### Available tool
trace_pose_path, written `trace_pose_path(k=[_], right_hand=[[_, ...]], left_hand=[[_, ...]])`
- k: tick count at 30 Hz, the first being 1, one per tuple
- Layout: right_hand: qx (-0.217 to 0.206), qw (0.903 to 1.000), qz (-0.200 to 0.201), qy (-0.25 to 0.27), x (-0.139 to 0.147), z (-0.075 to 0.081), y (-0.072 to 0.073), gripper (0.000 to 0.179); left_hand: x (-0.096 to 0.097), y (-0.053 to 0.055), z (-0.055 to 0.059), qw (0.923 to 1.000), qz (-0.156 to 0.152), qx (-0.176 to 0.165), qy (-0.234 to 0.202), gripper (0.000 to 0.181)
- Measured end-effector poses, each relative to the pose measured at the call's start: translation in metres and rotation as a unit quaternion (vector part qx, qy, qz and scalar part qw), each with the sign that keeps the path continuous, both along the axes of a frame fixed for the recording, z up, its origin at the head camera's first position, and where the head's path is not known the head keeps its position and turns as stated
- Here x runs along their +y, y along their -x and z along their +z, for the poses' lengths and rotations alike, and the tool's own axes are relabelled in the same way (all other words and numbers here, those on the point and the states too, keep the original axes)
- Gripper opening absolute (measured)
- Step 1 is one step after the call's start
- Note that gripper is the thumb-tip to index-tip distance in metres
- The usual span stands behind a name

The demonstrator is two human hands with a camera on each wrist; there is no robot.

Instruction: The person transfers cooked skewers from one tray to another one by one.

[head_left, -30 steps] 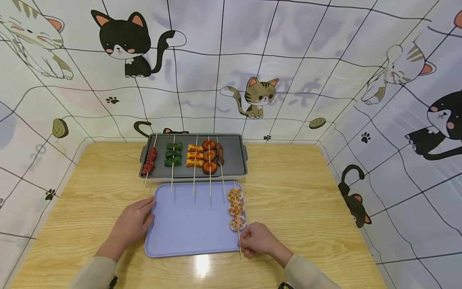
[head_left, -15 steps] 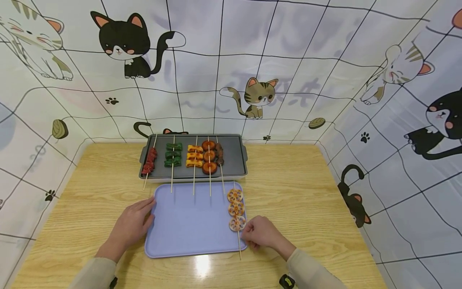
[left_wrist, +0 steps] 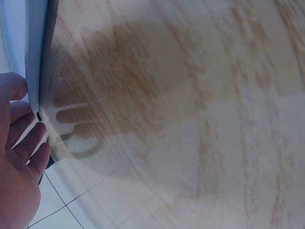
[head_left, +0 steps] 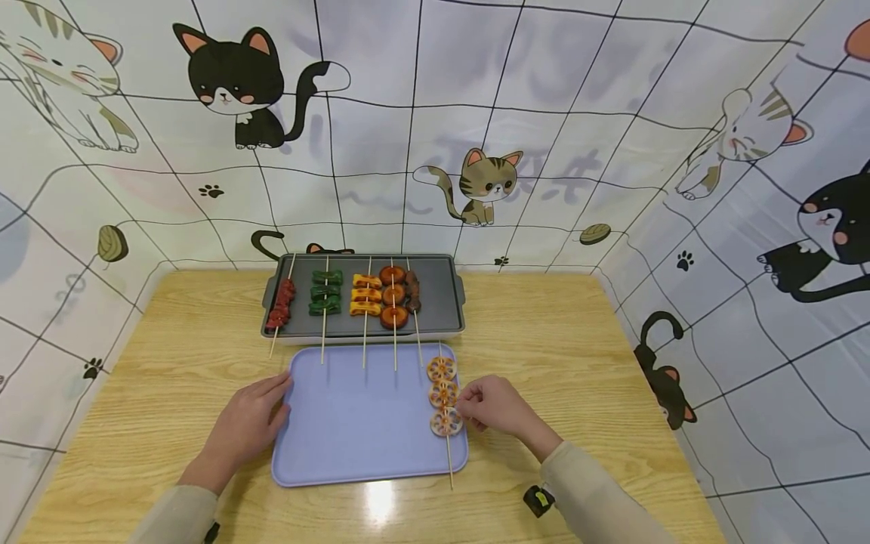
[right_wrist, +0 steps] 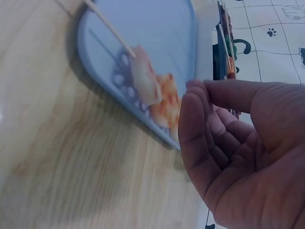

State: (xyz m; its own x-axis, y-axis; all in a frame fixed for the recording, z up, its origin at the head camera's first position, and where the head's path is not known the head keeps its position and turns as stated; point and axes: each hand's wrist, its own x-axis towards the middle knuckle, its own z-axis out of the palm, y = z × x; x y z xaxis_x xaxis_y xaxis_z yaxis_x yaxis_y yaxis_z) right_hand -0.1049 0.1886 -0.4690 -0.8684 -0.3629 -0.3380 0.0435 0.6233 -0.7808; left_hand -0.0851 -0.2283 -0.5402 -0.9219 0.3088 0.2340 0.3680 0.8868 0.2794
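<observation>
A skewer of lotus root slices (head_left: 445, 421) lies along the right side of a lavender tray (head_left: 360, 446), its bare stick pointing toward me. My right hand (head_left: 499, 408) hovers at the tray's right edge beside the slices. Its fingers are curled with thumb and index tips together, and nothing shows between them in the right wrist view, where the lotus root (right_wrist: 145, 78) is apart from the fingertips. On the tray's left edge rests my left hand (head_left: 248, 419), fingers fairly straight. The left wrist view shows the left hand's fingers (left_wrist: 28, 143) against the tray's rim.
Behind the tray stands a grey grill pan (head_left: 435, 302). Across it lie a red meat skewer (head_left: 281, 306), a green skewer (head_left: 325, 293), a yellow skewer (head_left: 366, 295), a round orange-brown skewer (head_left: 393, 296) and a dark brown skewer (head_left: 412, 291). Several sticks overhang the tray.
My right hand has let go of the lotus root skewer's stick and moved up alongside the slices. The skewer, the tray and my left hand stay in place.
</observation>
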Motion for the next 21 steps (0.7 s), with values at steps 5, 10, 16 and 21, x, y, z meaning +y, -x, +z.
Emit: trace_pose_path(k=[5, 10, 16, 21], right_hand=[[0.001, 0.9990, -0.028, 0.036, -0.012, 0.003, 0.011, 0.020], [0.004, 0.9978, -0.047, 0.046, -0.023, 0.005, 0.023, 0.025], [0.018, 0.9964, -0.070, 0.044, -0.036, 0.004, 0.037, 0.026], [0.023, 0.9912, -0.113, 0.065, -0.048, 0.003, 0.045, 0.027]], left_hand=[[0.000, 0.000, 0.001, 1.0000, 0.000, -0.002, 0.003, 0.044], [0.000, -0.001, 0.002, 1.0000, 0.003, -0.003, 0.005, 0.044], [0.000, -0.001, 0.000, 0.9999, 0.005, -0.009, 0.006, 0.044], [0.000, -0.001, -0.001, 0.9999, 0.007, -0.010, 0.006, 0.045]])
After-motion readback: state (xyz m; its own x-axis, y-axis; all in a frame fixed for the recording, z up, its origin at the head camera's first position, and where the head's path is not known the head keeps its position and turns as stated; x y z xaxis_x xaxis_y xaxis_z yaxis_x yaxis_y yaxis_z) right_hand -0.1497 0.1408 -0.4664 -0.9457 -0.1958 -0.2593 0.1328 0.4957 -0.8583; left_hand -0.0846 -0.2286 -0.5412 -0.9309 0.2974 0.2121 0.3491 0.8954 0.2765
